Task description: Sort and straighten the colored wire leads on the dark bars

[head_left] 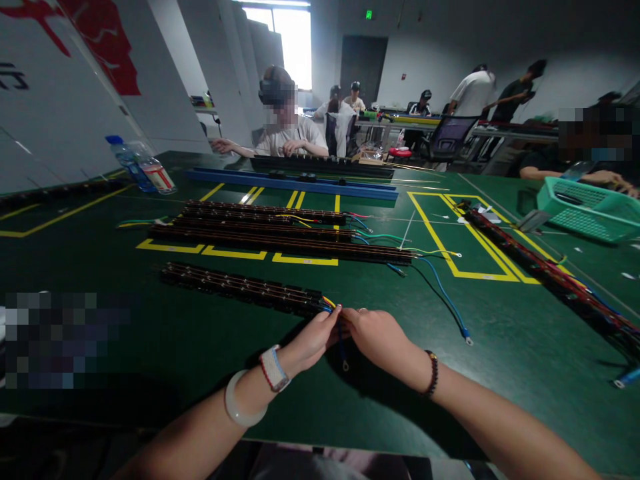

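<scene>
A long black strip with wires along it (240,287) lies on the green table in front of me. Yellow, red and blue wires (329,303) come out of its right end. My left hand (316,337) pinches these wires close to the strip's end. Right beside it, my right hand (377,340) has its fingers closed on the same wires, the fingertips of both hands meeting. Below the fingers hangs a dark blue wire with a ring terminal (345,365). The fingers hide the rest of the wire ends.
Several similar black strips (280,241) with loose wires lie beyond, over yellow tape outlines. A blue rail (295,183) lies farther back. Bottles (150,170) stand at the left. At the right are another wired strip (540,267) and a green basket (590,210). A person sits across the table.
</scene>
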`<act>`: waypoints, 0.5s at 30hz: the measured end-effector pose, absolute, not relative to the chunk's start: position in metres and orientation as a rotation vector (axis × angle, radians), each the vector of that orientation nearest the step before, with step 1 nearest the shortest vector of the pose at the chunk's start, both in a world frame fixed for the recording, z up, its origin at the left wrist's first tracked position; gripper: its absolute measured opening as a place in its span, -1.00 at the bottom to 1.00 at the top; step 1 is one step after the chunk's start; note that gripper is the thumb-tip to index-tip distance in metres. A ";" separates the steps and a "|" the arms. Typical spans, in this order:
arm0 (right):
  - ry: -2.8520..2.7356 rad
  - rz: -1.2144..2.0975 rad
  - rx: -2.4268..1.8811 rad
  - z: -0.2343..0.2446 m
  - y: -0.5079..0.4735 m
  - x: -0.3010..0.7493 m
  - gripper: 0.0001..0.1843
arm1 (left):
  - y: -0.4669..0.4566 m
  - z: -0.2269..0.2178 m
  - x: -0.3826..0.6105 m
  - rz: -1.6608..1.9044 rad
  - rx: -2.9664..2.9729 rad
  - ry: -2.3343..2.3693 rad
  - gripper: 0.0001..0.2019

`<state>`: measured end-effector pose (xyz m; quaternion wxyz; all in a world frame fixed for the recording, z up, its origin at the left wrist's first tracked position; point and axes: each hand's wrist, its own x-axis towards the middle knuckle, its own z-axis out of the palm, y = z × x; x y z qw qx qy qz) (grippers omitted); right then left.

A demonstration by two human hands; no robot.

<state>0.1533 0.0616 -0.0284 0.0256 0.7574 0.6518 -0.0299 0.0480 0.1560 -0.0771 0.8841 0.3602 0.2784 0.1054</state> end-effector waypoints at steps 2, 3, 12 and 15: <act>2.065 -0.124 2.311 -0.024 0.064 0.166 -0.74 | 0.156 -0.075 0.047 0.218 0.760 0.538 -0.79; 2.105 -0.121 2.278 -0.023 0.065 0.174 -0.74 | 0.155 -0.074 0.047 0.212 0.771 0.523 -0.79; 2.394 0.301 1.721 -0.035 0.105 0.237 -0.67 | 0.159 -0.072 0.044 0.137 0.855 0.542 -0.77; 2.405 0.413 1.640 -0.036 0.121 0.246 -0.65 | 0.163 -0.075 0.043 0.107 0.848 0.549 -0.76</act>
